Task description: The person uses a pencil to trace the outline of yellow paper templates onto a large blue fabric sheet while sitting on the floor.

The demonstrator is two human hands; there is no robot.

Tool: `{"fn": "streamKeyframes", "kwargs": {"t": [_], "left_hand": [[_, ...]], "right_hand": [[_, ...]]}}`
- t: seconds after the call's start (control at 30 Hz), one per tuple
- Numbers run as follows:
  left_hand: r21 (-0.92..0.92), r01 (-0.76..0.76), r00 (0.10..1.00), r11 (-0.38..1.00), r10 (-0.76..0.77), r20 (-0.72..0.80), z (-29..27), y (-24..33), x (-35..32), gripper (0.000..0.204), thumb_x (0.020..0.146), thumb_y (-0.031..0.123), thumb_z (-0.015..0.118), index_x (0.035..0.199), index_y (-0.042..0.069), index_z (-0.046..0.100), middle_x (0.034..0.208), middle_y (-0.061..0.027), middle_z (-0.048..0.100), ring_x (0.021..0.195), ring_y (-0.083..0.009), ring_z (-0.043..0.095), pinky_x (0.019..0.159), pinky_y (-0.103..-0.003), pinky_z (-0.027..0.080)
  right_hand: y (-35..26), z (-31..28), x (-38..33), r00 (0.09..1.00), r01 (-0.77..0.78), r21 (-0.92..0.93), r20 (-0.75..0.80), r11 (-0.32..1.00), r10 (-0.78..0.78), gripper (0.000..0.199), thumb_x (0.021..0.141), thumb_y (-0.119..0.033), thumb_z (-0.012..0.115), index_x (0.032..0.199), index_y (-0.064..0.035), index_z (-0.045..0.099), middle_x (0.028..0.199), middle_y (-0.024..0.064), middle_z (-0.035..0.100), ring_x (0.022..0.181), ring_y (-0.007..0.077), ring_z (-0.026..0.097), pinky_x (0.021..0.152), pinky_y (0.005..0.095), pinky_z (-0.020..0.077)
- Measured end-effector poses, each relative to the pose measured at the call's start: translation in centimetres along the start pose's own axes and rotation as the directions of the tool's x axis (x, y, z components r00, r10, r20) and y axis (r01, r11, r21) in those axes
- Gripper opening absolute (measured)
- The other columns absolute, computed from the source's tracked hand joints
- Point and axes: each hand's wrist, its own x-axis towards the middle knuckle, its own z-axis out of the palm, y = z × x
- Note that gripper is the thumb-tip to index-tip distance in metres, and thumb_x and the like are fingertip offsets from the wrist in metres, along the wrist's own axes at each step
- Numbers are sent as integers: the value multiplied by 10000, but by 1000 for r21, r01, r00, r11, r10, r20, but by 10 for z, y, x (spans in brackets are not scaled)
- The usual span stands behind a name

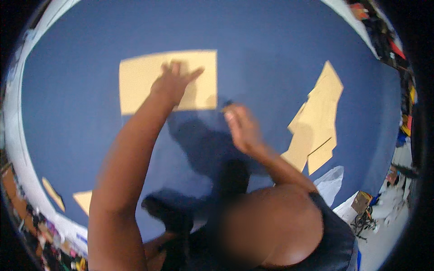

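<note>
A tan rectangular sheet [140, 86], like card, lies flat on wide blue fabric [266, 49]. My left hand [174, 83] presses on it right of its middle, fingers spread and nothing in them. Just off the sheet's lower right corner is my right hand [244, 126]. Its fingers are closed in a pinch, with a small dark tip showing at them by the sheet's edge. What that small item is cannot be made out, as the hand is blurred and covers it.
Several tan cut pieces [318, 108] overlap on the fabric at the right. Clear plastic [331, 184] lies below them. Two more tan pieces, a narrow one [53, 194] and a partly hidden one [83, 199], lie at the lower left. Assorted clutter [45, 239] surrounds the fabric's edge.
</note>
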Motion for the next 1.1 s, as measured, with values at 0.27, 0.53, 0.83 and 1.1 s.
{"fn": "streamKeyframes", "kwargs": {"t": [0.27,0.53,0.83,1.1], "left_hand": [[-134,-207,896,969,133,-423,18,-42,-50,929,803,221,816,1581,277,311,1548,-232,376,1405,-450,420,1097,-486,472],[-340,44,906,940,-181,-384,64,-93,-200,625,867,247,756,1430,130,508,1361,-213,536,1236,-429,545,1039,-490,479],[-359,434,894,826,-443,60,134,-108,-378,552,872,223,741,1375,107,545,1311,-168,565,1232,-378,553,1029,-472,485],[-502,608,736,615,-673,68,160,-101,-408,537,872,196,744,1363,98,548,1311,-177,559,1217,-398,560,1038,-467,480]], "right_hand": [[-13,25,-45,904,54,260,396,964,-158,241,954,-108,608,1183,-40,641,1092,164,714,1026,371,663,919,454,519],[-12,69,-83,531,442,239,708,865,-466,281,820,-33,678,1098,-77,678,1022,99,631,916,323,658,821,436,550],[-27,79,-76,225,509,191,912,839,-344,415,884,-142,640,1293,-119,569,1005,158,678,876,375,679,800,492,558],[-48,87,-70,111,745,36,978,667,-176,672,898,-211,641,1524,-143,406,890,163,724,756,361,712,727,487,576]]}}
